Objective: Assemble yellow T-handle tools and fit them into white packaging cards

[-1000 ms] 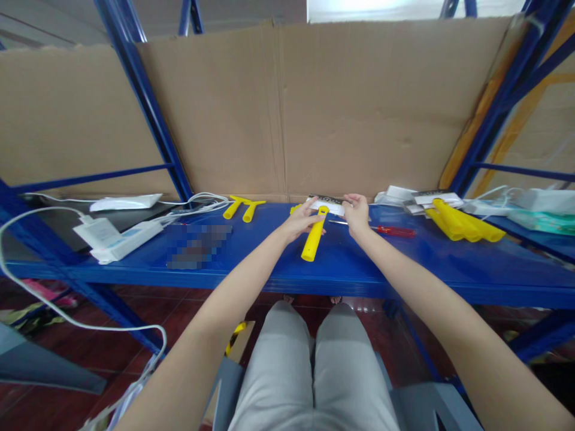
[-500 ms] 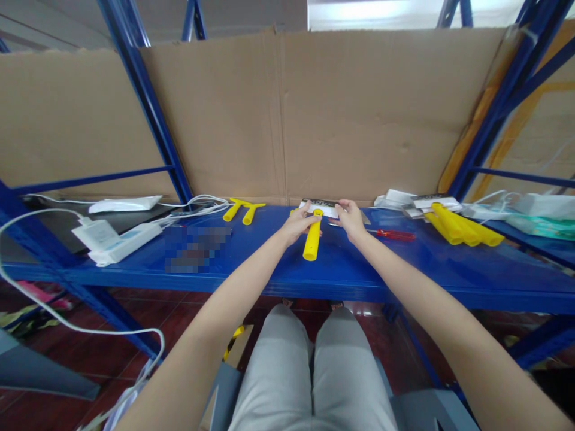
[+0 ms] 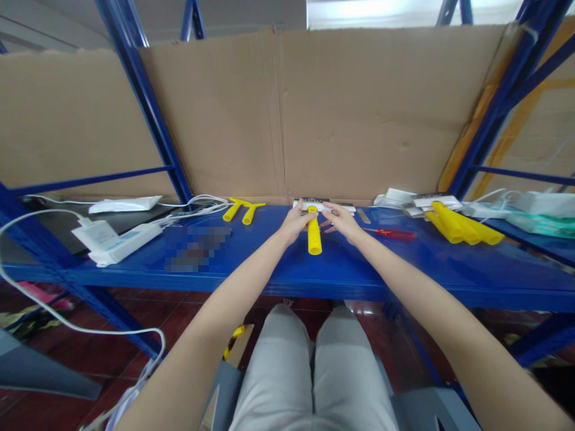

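Note:
Between my hands is a tool with a yellow handle (image 3: pixel 315 237), its round end pointing toward me. A white and black head piece (image 3: pixel 306 204) lies across its far end. My left hand (image 3: pixel 294 222) grips the left side near where handle and head meet. On the other side, my right hand (image 3: pixel 340 219) holds the tool with thumb and index finger at the head, its lower fingers partly spread beneath. A red screwdriver (image 3: pixel 395 234) lies on the blue shelf (image 3: pixel 269 263) to the right of my right hand.
Two yellow handles (image 3: pixel 248 214) lie left of my hands. Several yellow handles (image 3: pixel 462 224) rest at the right beside white packets (image 3: pixel 431 202). A white power strip (image 3: pixel 128 243) with cables sits far left. Cardboard (image 3: pixel 359 114) stands behind the shelf.
My right hand has shifted left and closer to my left hand. The tool has moved slightly left, and its handle now tilts the other way.

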Available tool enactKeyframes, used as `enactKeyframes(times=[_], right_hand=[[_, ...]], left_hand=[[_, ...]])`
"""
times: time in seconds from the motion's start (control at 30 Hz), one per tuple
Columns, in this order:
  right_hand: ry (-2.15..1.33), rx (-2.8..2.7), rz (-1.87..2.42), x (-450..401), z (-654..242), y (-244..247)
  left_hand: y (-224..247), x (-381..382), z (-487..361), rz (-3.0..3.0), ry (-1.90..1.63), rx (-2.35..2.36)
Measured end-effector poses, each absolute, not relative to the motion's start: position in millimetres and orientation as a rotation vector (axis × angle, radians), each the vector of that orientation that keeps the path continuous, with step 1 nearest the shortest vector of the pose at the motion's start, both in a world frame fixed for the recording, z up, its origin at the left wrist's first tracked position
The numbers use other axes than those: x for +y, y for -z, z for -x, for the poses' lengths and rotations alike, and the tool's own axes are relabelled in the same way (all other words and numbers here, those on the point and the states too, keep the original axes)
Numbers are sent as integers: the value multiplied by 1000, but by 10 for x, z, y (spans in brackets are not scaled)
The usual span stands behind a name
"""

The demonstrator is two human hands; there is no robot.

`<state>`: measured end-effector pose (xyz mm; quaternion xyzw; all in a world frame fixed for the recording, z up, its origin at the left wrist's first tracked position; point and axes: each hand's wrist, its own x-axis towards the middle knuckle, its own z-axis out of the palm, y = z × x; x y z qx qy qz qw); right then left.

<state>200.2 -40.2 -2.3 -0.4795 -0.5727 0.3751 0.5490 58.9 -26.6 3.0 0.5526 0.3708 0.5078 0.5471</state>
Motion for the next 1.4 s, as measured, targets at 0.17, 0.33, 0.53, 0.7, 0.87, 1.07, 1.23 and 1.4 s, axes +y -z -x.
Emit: enactKeyframes(times=[0.17, 0.33, 0.53, 0.7, 0.87, 1.07, 1.23, 1.4], right_hand=[[-928, -1440, 1094, -414, -1975, 39], [-890, -1461, 1058, -417, -1953, 50], [-846, -1443, 1104, -388, -1969, 38], [-795, -1489, 1128, -348, -1984, 38], [-708, -1541, 1166, -339, -1975, -1], [-627, -1580, 1208, -393, -1987, -109], [-685, -1608, 1282, -468, -2103, -216], [-483, -1565, 1494, -468, -2514, -521]], left_hand=[[-26, -257, -582, -1282, -1287, 912], [-14, -281, -581, -1312, -1244, 883], [-41, -342, -585, -1309, -1172, 772], [-53, -376, -579, -1338, -1100, 723], [-56, -403, -568, -1420, -1042, 658], [-64, -408, -538, -1508, -1003, 594], [-39, -389, -532, -1624, -1009, 588], [-26, -371, -555, -1707, -982, 659]])
